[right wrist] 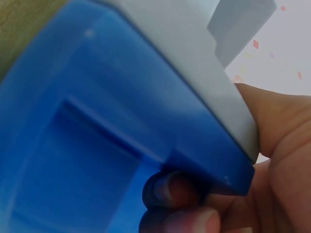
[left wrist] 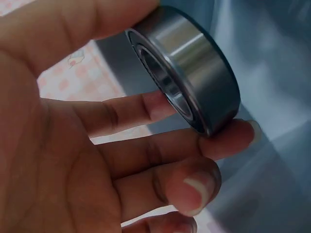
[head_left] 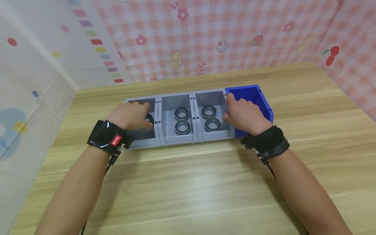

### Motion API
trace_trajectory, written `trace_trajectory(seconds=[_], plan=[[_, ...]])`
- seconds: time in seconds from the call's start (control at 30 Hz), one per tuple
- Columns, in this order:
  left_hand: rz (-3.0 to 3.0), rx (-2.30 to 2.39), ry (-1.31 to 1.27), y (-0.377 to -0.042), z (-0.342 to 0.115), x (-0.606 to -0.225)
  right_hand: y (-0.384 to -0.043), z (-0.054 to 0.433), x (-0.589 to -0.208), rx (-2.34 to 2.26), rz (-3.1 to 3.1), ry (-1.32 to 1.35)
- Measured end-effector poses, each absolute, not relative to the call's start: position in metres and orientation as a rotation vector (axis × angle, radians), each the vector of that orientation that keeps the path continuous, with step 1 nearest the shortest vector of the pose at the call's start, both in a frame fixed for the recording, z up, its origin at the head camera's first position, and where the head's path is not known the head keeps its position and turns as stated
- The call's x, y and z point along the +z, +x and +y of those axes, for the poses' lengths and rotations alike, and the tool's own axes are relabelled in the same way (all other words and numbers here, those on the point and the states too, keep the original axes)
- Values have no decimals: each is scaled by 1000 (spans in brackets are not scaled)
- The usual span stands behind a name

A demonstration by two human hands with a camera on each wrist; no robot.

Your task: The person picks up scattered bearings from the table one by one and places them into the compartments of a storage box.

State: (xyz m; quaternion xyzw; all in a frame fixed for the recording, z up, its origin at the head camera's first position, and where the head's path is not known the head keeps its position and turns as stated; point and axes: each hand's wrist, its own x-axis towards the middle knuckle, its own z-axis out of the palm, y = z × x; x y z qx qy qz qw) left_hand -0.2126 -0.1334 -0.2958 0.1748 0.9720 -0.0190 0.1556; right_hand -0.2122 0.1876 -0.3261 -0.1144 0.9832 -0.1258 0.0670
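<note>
Over the leftmost grey bin (head_left: pixel 144 143), my left hand (head_left: pixel 130 115) pinches a ball bearing (left wrist: pixel 199 63) between thumb and fingers. The bearing is tilted, its steel outer ring facing the wrist camera. My right hand (head_left: pixel 246 114) grips the adjoining walls of the blue bin (head_left: pixel 249 93) and the rightmost grey bin (head_left: pixel 215 134). In the right wrist view its thumb lies on the grey side and its fingertips (right wrist: pixel 182 191) curl inside the blue bin. Two bearings (head_left: pixel 212 124) lie in that grey bin, and two more bearings (head_left: pixel 182 127) in the middle grey bin (head_left: pixel 176 140).
The bins stand joined in a row on a wooden table (head_left: pixel 176 186). Behind them hangs a pink checked cloth (head_left: pixel 205 39), with a white patterned cloth (head_left: pixel 35 65) at the left. Black straps with cables sit on both wrists. My hands partly hide the end bins.
</note>
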Motion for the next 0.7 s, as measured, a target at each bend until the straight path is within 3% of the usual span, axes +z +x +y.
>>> trace_trajectory(seconds=[0.7], plan=[[2738, -34, 404, -223, -124, -325, -212, 189, -327, -386, 2973, -372]])
